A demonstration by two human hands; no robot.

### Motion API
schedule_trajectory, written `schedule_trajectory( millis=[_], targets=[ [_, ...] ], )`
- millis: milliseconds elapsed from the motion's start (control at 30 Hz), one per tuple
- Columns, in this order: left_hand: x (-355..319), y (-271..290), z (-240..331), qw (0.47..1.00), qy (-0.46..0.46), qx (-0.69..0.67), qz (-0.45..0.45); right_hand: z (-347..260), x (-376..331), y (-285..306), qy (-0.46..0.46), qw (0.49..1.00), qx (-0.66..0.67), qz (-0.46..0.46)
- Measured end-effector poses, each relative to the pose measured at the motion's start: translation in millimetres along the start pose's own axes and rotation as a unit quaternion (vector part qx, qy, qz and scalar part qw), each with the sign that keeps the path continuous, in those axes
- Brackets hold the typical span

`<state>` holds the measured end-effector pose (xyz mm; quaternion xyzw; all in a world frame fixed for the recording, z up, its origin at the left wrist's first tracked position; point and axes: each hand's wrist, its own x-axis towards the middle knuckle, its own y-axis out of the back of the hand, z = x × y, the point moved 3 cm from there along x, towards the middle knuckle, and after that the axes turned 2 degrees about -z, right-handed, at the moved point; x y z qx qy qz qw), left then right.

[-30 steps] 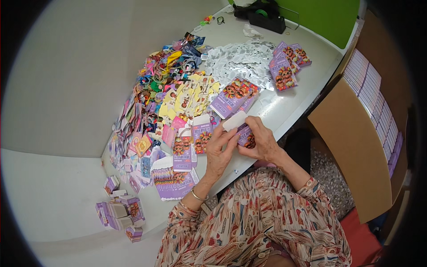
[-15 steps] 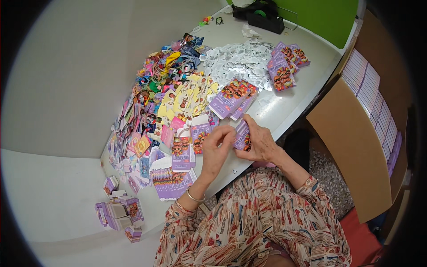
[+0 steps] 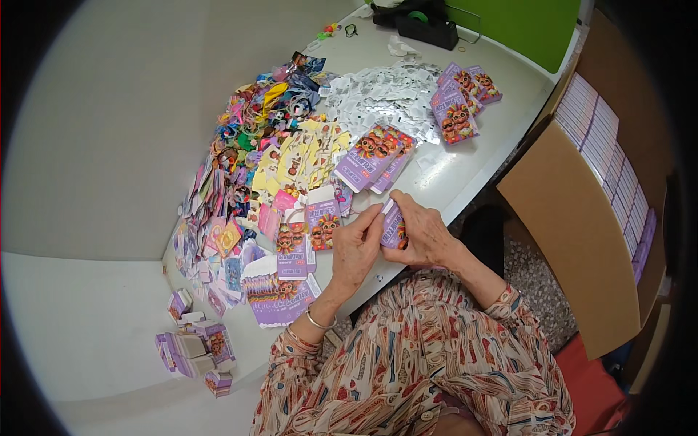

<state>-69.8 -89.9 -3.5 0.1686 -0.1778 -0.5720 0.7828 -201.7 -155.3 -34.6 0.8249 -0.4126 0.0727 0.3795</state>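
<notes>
A small purple cardboard box (image 3: 393, 227) with printed cartoon figures is held up between my two hands near the table's front edge. My right hand (image 3: 427, 238) wraps its right side, thumb below and fingers along the top. From the left, my left hand (image 3: 356, 248) presses its closed fingers against the box's near-left side; the fingertips are partly hidden. Just left of that hand lie open purple boxes (image 3: 323, 224), with a fan of flat purple cartons (image 3: 280, 309) below them. Beyond my hands rest two more purple boxes (image 3: 369, 161).
Small colourful trinkets (image 3: 247, 138), yellow cards (image 3: 302, 156) and silvery packets (image 3: 385, 94) are heaped across the table. More purple boxes (image 3: 456, 120) lie at the far right, near a black tape dispenser (image 3: 427, 33). A large carton (image 3: 574, 247) filled with packed boxes stands at right.
My left hand's raised, pinched fingers have come down against the left side of the box. My right hand still holds the box in nearly the same place.
</notes>
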Motion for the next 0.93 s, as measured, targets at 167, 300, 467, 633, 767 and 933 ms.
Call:
schedule_trajectory(
  millis=[167, 300, 467, 633, 767, 933],
  targets=[
    [-1.5, 1.1, 5.4, 0.999, -0.023, 0.044, -0.006, 4.6, -3.6, -2.9, -0.008, 1.000, -0.005, -0.012],
    [-10.5, -2.3, 7.6, 0.994, -0.039, 0.095, -0.035, 6.0, -2.6, -3.5, -0.010, 1.000, -0.007, -0.016],
    [-20.0, -15.7, 9.4, 0.959, -0.188, 0.210, 0.031, 8.7, -3.2, -8.9, -0.017, 0.999, -0.004, -0.029],
    [-23.4, -21.3, 11.2, 0.955, -0.191, 0.225, 0.025, 12.4, -4.4, -8.8, -0.008, 1.000, -0.013, -0.011],
    [-18.8, -13.9, 10.4, 0.975, -0.152, 0.160, 0.007, 7.6, -4.6, -10.2, -0.013, 1.000, 0.006, -0.011],
    [-7.4, -16.4, 10.4, 0.996, -0.067, 0.059, -0.006, 12.3, -4.6, -8.4, -0.012, 1.000, -0.006, 0.003]
  ],
)
